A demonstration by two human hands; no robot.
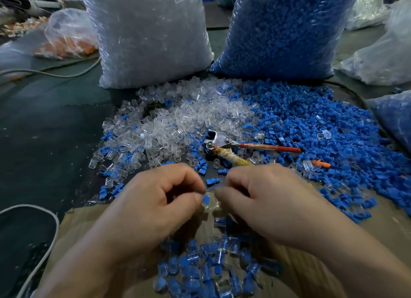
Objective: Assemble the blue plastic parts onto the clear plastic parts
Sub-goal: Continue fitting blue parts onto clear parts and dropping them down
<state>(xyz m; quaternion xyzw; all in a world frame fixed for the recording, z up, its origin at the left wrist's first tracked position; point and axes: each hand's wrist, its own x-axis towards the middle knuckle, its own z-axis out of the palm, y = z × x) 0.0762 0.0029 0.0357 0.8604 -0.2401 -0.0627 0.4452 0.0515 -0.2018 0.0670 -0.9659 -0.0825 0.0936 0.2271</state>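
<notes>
My left hand (160, 199) and my right hand (264, 197) meet fingertip to fingertip at the centre, above a brown cardboard sheet (73, 226). Between them sit a small blue plastic part (206, 200) pinched by my left thumb and forefinger, and a clear plastic part (212, 205) held at my right fingertips. Loose clear parts (178, 119) lie heaped ahead on the left. Loose blue parts (322, 128) spread to the right. Several joined blue-and-clear pieces (204, 264) lie on the cardboard under my wrists.
A tall bag of clear parts (146, 35) and a tall bag of blue parts (282, 30) stand at the back. Pliers with red and taped handles (224, 142) lie amid the piles. A white cable (44, 242) curves at the left. More bags sit on both sides.
</notes>
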